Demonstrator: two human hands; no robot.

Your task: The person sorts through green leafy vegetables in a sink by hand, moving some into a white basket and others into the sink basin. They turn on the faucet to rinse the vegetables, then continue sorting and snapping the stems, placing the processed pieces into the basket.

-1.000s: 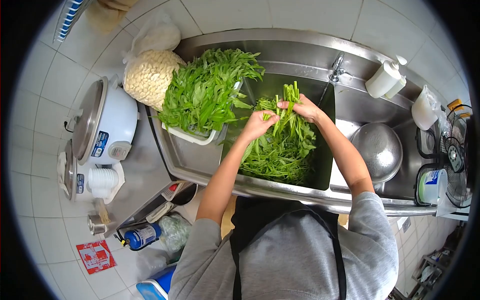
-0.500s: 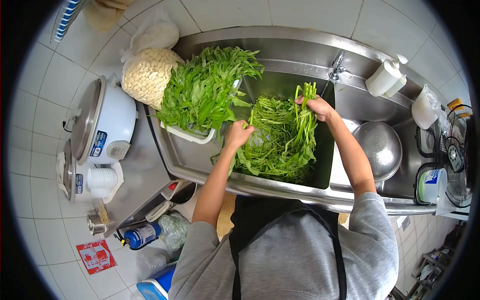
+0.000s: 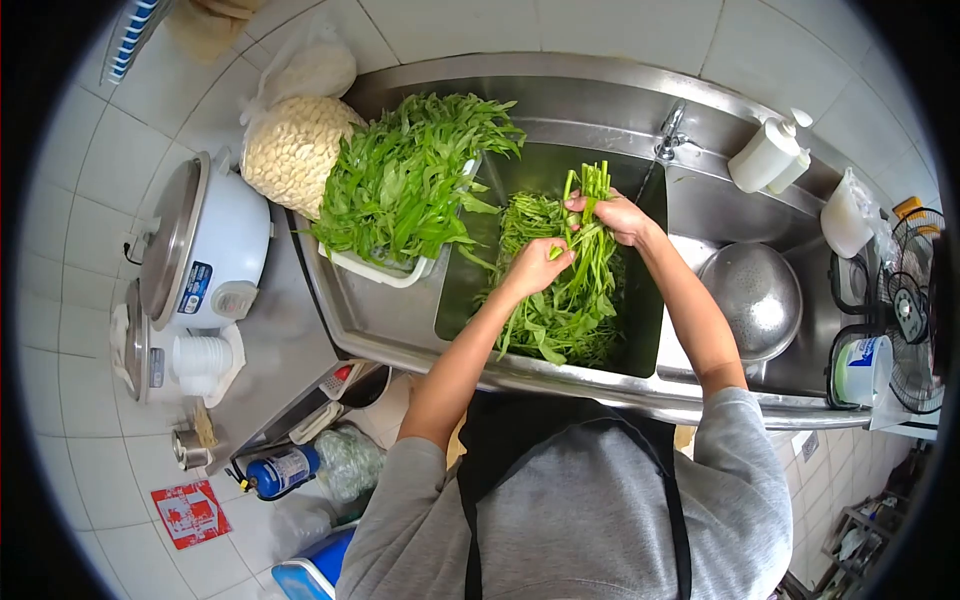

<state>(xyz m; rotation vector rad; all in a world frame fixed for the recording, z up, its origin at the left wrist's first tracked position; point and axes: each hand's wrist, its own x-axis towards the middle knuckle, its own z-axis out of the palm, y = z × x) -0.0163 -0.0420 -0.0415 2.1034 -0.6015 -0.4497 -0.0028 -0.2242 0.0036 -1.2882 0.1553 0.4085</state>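
Observation:
Over the steel sink basin (image 3: 465, 290) my right hand (image 3: 612, 215) grips a bunch of leafy green stems (image 3: 590, 275) near their cut ends, the leaves hanging down into the basin. My left hand (image 3: 535, 265) is closed on the same bunch a little lower and to the left. More loose greens (image 3: 560, 335) lie in the water below the hands. A white basket (image 3: 385, 268) heaped with leafy greens (image 3: 410, 180) rests on the sink's left side.
A tap (image 3: 670, 135) stands behind the basin. Right of it sit white bottles (image 3: 768, 155) and a metal bowl (image 3: 750, 300) upside down. At left are a mesh bag of garlic (image 3: 292, 150) and two rice cookers (image 3: 205, 240). A fan (image 3: 915, 330) stands far right.
My left hand has come back up from the greens at the basin's left and closed on the bunch held by my right hand, which shifted slightly left.

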